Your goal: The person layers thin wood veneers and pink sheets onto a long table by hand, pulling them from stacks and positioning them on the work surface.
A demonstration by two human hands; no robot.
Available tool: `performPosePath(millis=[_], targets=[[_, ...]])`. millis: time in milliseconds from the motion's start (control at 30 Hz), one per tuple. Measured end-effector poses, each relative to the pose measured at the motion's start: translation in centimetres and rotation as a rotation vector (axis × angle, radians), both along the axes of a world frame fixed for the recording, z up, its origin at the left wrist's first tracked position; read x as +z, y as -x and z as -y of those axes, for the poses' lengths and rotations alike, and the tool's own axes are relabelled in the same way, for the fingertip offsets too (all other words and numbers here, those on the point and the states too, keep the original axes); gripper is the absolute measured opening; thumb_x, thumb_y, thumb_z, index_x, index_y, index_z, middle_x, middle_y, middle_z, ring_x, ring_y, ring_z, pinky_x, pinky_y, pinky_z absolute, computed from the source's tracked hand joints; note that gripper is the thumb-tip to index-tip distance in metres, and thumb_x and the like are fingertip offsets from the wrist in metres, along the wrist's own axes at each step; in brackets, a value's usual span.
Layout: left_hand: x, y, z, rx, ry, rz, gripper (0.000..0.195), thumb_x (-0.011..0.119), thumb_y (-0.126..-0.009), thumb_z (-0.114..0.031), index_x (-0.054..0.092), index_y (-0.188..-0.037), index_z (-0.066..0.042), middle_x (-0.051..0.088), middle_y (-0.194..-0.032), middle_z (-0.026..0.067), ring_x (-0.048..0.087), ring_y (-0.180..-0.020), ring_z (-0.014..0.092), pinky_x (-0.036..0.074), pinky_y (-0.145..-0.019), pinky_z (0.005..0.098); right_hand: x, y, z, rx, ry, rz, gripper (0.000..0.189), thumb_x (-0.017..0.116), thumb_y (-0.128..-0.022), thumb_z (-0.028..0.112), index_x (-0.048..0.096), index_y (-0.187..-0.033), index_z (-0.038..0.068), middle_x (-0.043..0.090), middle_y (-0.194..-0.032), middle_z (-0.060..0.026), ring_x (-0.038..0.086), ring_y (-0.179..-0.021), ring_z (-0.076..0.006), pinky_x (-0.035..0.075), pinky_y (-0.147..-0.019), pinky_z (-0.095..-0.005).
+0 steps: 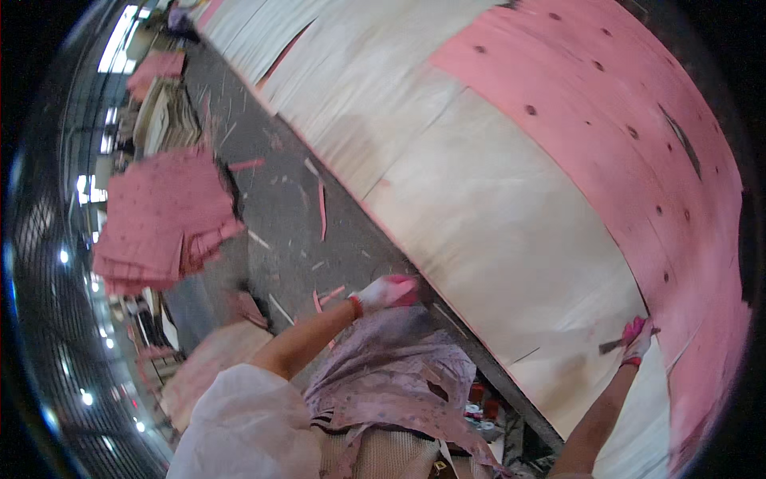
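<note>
My right hand [638,344], in a white glove with pink fingers, grips a short flat-bladed tool [611,346], perhaps a scraper or knife. It is over a pale wood veneer sheet [508,233], beside the edge of a pink veneer sheet [634,161]. The pink sheet has dark knots and a long split [682,141]. My left hand [389,292], gloved the same way, is in front of my apron, near the veneer stack's edge. Its fingers look curled and blurred; whether anything is in them is unclear.
Left across the grey floor [275,203] stands a stack of pink veneer sheets [167,215], with a pale wavy stack [170,117] behind it. Veneer strips [322,209] litter the floor. Another person [179,21] is at the far end. Small items [479,413] lie under the table edge.
</note>
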State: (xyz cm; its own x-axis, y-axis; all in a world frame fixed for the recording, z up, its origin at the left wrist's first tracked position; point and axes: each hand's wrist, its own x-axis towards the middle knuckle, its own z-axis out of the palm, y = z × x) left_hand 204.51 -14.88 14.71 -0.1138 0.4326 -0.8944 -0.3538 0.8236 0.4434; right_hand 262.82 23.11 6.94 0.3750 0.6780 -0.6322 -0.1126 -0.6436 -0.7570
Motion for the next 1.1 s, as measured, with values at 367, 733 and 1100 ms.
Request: performPosePath(millis=[367, 733, 1100], targets=[[-4.4, 2.1, 37.7, 0.474, 0.66, -0.193, 0.032, 0.067, -0.081, -0.041, 0.06, -0.095, -0.012, 0.061, -0.075, -0.0019, 0.056, -0.065, 0.011, 0.043, -0.055, 0.0253, 9.9, 39.9, 21.9, 1.177, -0.267, 0.344, 0.042, 0.062, -0.087, 0.022, 0.054, -0.121, -0.001, 0.062, -0.112, -0.0113, 0.06, -0.1, -0.0194, 0.047, -0.088, -0.0308], [-11.9, 12.7, 42.2, 0.651, 0.099, -0.169, 0.033, 0.058, -0.088, -0.034, 0.064, -0.101, -0.005, 0.063, -0.085, -0.0007, 0.055, -0.075, 0.011, 0.044, -0.066, 0.0247, 9.7, 70.1, 27.6, 1.585, -0.817, 0.534, 0.069, 0.071, -0.075, 0.019, 0.041, -0.133, -0.002, 0.055, -0.127, -0.0172, 0.056, -0.114, -0.0263, 0.044, -0.095, -0.0339], [-25.5, 15.3, 55.4, 0.859, 0.342, -0.392, 0.069, 0.073, -0.076, -0.039, 0.049, -0.125, 0.003, 0.06, -0.112, 0.0124, 0.059, -0.094, 0.022, 0.048, -0.082, 0.0331, 3.7, 77.9, 26.8, 1.761, -0.673, 0.982, 0.08, 0.079, -0.063, 0.027, 0.045, -0.129, -0.004, 0.053, -0.129, -0.018, 0.054, -0.115, -0.0298, 0.041, -0.098, -0.033]])
